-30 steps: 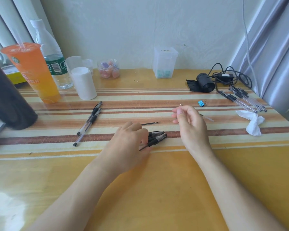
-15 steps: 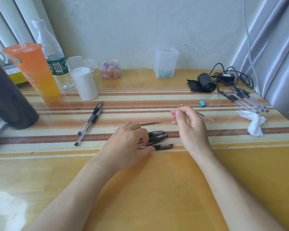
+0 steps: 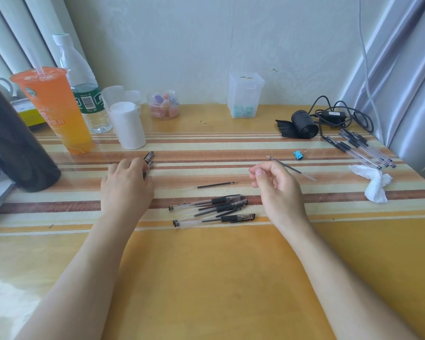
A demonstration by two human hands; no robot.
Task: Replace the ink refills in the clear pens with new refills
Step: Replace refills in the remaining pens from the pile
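Three clear pens with black grips point(image 3: 210, 209) lie side by side in the middle of the striped table point(image 3: 206, 278), between my two hands. A loose black refill point(image 3: 217, 185) lies just behind them. Two more pens point(image 3: 149, 158) lie further left; my left hand point(image 3: 125, 187) covers their near ends with its fingertips on them, and the grip is hidden. My right hand point(image 3: 276, 190) hovers to the right of the pen group, fingers loosely curled, with nothing visible in it. Another thin refill point(image 3: 288, 167) lies behind it. A bundle of clear pens or refills point(image 3: 361, 150) lies at the far right.
An orange drink point(image 3: 57, 111), a water bottle point(image 3: 84, 89), a white cylinder point(image 3: 128, 126) and a dark container point(image 3: 12, 143) crowd the back left. A candy jar point(image 3: 163, 104) and a clear box point(image 3: 244, 94) stand by the wall. A black roll point(image 3: 303, 127), cable, blue clip point(image 3: 297, 154) and tissue point(image 3: 375, 185) lie right.
My left hand let go of the pens in the middle and moved left and back onto the two pens there. Three pens now lie uncovered. My right hand has barely moved.
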